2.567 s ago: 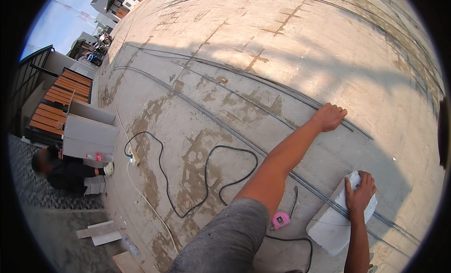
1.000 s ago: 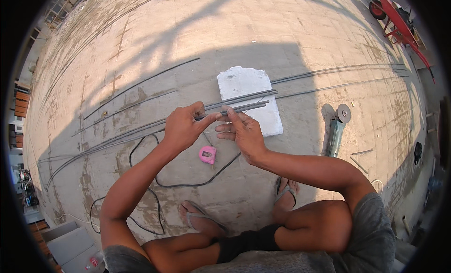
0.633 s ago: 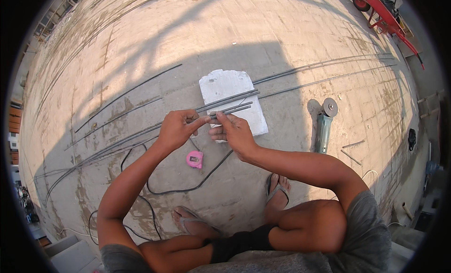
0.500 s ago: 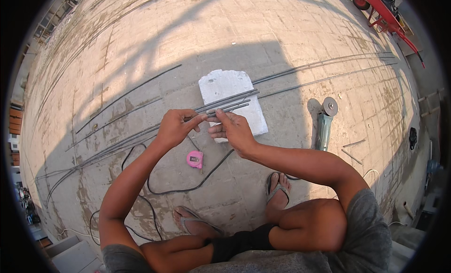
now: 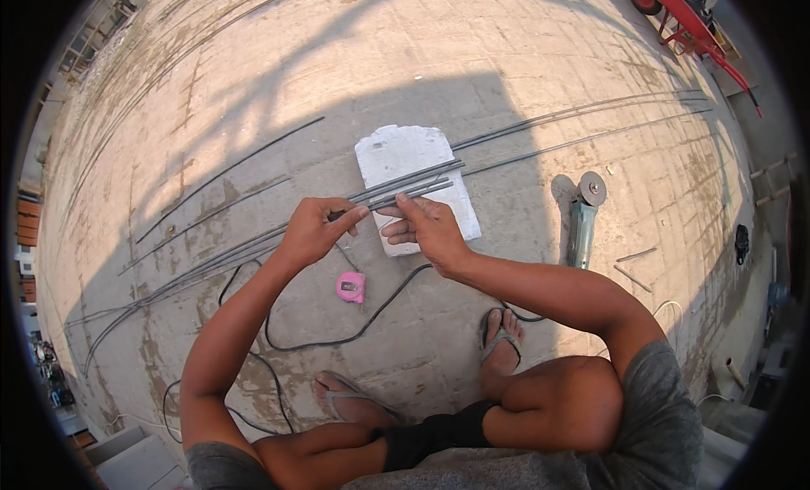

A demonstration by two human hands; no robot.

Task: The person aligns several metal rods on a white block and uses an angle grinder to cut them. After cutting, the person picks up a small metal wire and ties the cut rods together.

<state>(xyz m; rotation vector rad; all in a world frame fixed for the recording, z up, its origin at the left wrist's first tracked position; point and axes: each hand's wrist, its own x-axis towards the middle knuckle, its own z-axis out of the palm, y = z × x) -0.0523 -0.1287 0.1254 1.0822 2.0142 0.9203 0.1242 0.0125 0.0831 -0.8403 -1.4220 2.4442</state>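
Several thin grey steel rods (image 5: 418, 178) lie across a white block (image 5: 411, 142) on the ground, their ends lined up near its right side. My left hand (image 5: 319, 228) pinches the nearer rods just left of the block, thumb and fingers pressed together. Close beside it, over the block's near part, my right hand (image 5: 432, 230) has its thumb on the same rods, with its fingers curled beneath. The fingertips partly hide how many rods each hand grips. On the ground below my left hand sits a pink tape measure (image 5: 351, 286).
An angle grinder (image 5: 582, 228) with a round disc stands at the right, near two short rod pieces (image 5: 633, 276). A black cable (image 5: 337, 341) loops in front of my feet. Long rods (image 5: 582, 110) stretch to both sides. A red wheelbarrow (image 5: 688, 26) is far right.
My right hand has slid slightly right along the rods, away from the left hand. My left hand stays nearly in place, still pinching.
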